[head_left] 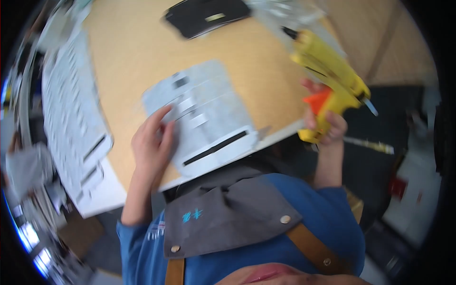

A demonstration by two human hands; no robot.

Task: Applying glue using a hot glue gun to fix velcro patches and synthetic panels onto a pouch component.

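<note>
My right hand (333, 127) is wrapped round the handle of a yellow glue gun (327, 59), raised beyond the table's right edge. Its dark nozzle points up and to the left, its orange trigger (317, 99) is by my fingers, and a pale glue stick (370, 107) pokes out of the back. A light grey sheet-like piece (218, 99) lies flat in front of me, with a black strip (216, 148) along its near edge and small white patches (198, 120) in its middle. My left hand (153, 138) rests at its left edge, thumb and forefinger apart, holding nothing visible.
Several similar grey pieces (71, 104) lie overlapped along the table's left side. At the far edge is a black flat item (206, 16) with a pale label. Clear plastic wrapping (280, 14) lies at the far right. The wooden tabletop (123, 57) ends close to my body.
</note>
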